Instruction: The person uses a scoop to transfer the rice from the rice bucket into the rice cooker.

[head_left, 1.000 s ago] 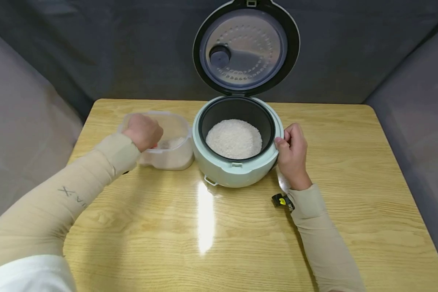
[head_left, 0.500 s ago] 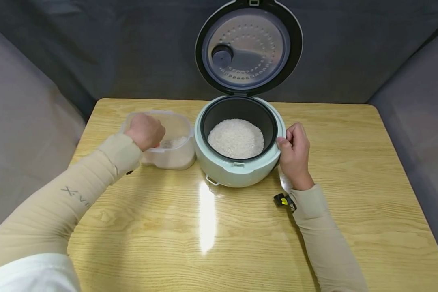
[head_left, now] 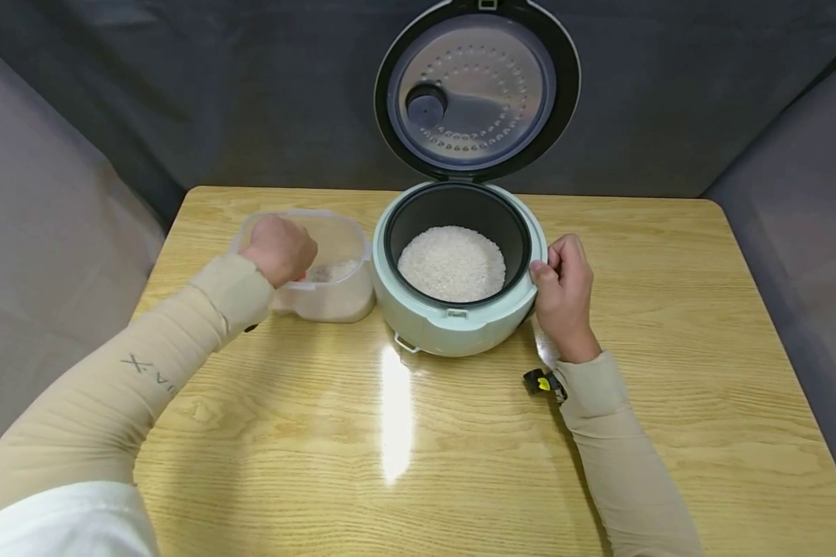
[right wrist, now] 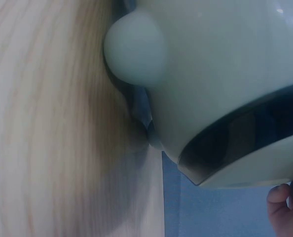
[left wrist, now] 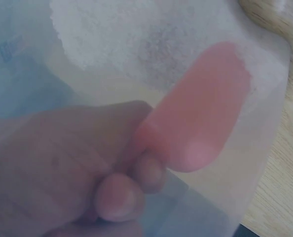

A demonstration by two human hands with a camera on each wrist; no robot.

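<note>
- rice cooker (head_left: pixel 453 336) on the table (head_left: pixel 474 449), its lid (head_left: pixel 491 97) behind and above;
- rice (head_left: pixel 453 264) in its pot (head_left: pixel 456 204);
- container (head_left: pixel 337 303) just left of the cooker, more rice (left wrist: pixel 107 29) in it;
- scoop (left wrist: pixel 201 108) in the left hand (head_left: pixel 279 251), within the container;
- right hand (head_left: pixel 564 300) at the cooker's right side

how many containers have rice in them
2: the rice cooker, gripped by the right hand, and the clear container left of it, where the left hand holds a pink scoop.
</note>
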